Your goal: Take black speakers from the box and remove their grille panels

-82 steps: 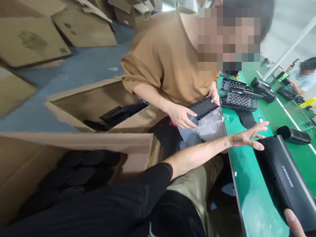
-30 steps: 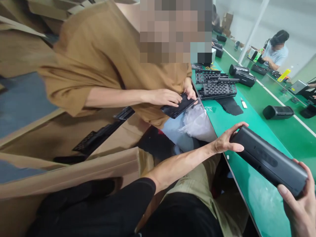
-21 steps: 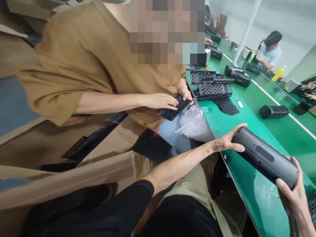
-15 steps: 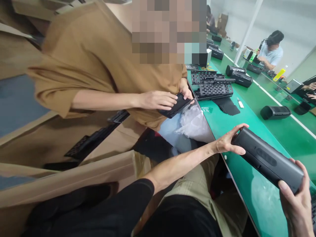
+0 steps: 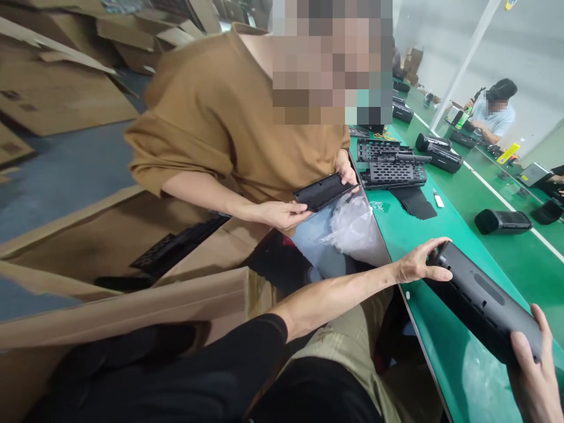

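Note:
A black, oblong speaker casing (image 5: 489, 299) is held slantwise over the green table (image 5: 445, 346) between my two hands. My left hand (image 5: 423, 262) grips its far end, thumb on the near side and fingers round the end. Around the near end, at the lower right, my right hand (image 5: 535, 361) is closed, with the thumb on top. One face shows an oval recess, and a row of slots runs along its edge. Beyond my left hand lie dark cloth-like sheets (image 5: 414, 202) and a small white bottle (image 5: 437, 198).
A co-worker in a brown top (image 5: 247, 117) sits at left, holding a black panel (image 5: 324, 191). Perforated black grilles (image 5: 394, 174) are stacked on the table. Another speaker (image 5: 502, 221) stands on the green line. An open cardboard box (image 5: 211, 294) is at my left.
The casing has rolled in my hands, so its slotted edge shows more. The view has shifted left. The co-worker's one hand has moved from the panel's face to its edge.

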Demonstrator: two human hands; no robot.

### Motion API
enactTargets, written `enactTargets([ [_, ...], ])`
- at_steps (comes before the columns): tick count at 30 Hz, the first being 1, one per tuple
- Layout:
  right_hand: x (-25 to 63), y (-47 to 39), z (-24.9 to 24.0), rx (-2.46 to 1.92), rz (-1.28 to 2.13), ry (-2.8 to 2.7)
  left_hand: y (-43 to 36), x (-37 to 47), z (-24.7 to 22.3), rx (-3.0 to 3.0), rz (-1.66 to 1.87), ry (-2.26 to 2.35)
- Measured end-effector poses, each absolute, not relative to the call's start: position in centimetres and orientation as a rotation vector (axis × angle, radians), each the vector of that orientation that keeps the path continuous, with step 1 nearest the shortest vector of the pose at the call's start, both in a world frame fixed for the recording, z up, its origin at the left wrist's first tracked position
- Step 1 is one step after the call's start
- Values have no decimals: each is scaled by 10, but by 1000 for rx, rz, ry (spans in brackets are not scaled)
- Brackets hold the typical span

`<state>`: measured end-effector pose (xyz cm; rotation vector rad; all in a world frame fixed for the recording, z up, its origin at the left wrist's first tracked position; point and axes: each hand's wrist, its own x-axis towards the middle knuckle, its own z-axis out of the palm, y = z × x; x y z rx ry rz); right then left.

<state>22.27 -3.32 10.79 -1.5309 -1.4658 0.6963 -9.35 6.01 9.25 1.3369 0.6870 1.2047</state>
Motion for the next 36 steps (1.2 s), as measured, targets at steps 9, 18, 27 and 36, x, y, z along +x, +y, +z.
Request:
enactTargets([
  [9, 223, 21, 132, -1653, 1090, -898, 56, -78, 92, 1210, 1133, 758],
  [18, 237, 13, 155, -1588, 1120, -1224, 62, -62, 71, 911, 1263, 679],
  [27, 230, -4, 157, -1726, 652, -1598, 62, -46, 74, 805, 1294, 645],
  [36, 257, 22, 161, -1777, 610, -1967, 66, -44, 96, 814, 1107, 682],
])
